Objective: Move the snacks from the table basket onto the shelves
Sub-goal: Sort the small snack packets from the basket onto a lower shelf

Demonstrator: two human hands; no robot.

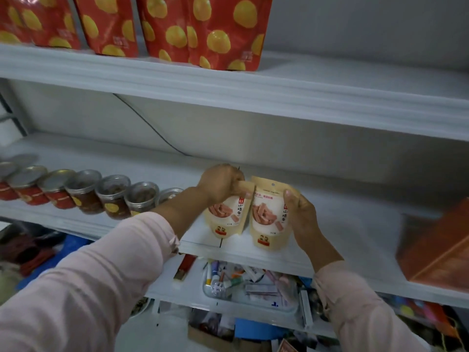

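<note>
Two pink sleeves (88,288) reach forward from the bottom edge. Below the hands, on a lower shelf, a clear tray (286,307) holds pens and small packets.

On the middle shelf (342,224), close to its front edge, two beige snack pouches stand upright side by side. The left hand (220,184) has its fingers curled round the top of the left pouch (225,217). The right hand (302,214) holds the right pouch (266,219) by its right edge, thumb on the front and fingers behind.

Further left on the same shelf stands a row of jars (114,196); an orange box (436,250) sits at the right. On the upper shelf (279,92), red bags (223,34) with yellow spots stand in a row.
</note>
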